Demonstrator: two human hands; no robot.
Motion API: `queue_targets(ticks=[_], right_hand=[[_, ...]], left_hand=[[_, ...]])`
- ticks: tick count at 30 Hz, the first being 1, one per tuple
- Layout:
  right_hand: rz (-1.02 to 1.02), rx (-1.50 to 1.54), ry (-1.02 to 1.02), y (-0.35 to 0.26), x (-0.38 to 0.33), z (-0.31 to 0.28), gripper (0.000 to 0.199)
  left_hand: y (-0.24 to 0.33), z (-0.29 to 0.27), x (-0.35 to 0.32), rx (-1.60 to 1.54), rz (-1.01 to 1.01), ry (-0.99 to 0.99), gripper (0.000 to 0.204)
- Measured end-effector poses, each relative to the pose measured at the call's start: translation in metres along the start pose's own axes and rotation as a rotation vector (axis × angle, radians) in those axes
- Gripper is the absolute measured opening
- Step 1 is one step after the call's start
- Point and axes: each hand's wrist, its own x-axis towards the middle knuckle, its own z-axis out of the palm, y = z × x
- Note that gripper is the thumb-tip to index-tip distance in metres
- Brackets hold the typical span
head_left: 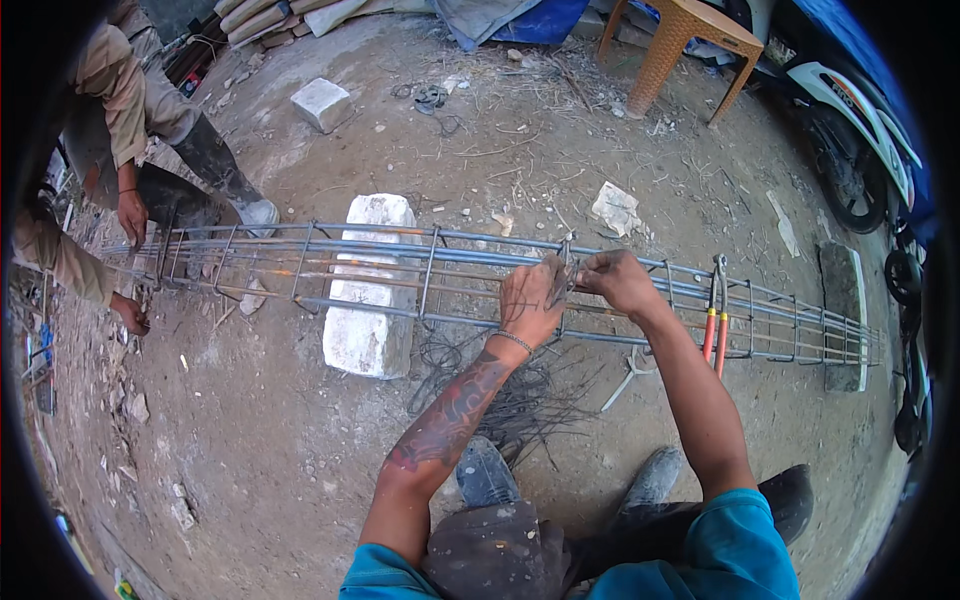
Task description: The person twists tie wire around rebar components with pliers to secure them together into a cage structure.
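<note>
Hands (left hand (530, 300), right hand (620, 280)) on rebar cage (400, 270) tie wire (562, 275)

Tie wire between the fingertips of left hand (530, 300) and right hand (617, 280): too thin and blurred to trace. Steel rebar cage (400, 265) fading into the dark fisheye rim at both ends. Co-worker (125, 90) cut off above the shoulders. Motorbike (850, 110) half lost at the right rim. Pliers (716, 320) partly behind the bars.
</note>
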Motion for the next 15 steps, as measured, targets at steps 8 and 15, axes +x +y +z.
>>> queue_targets(ticks=[8,15], right_hand=[[0.045,-0.025,-0.324,-0.017,0.015,-0.041,0.038],[0.249,-0.827,0.19,-0.002,-0.092,-0.139,0.055]], left_hand=[[-0.007,0.005,0.004,-0.189,-0.103,0.02,0.016],[-0.026,-0.002,0.002,-0.546,-0.187,-0.247,0.025]])
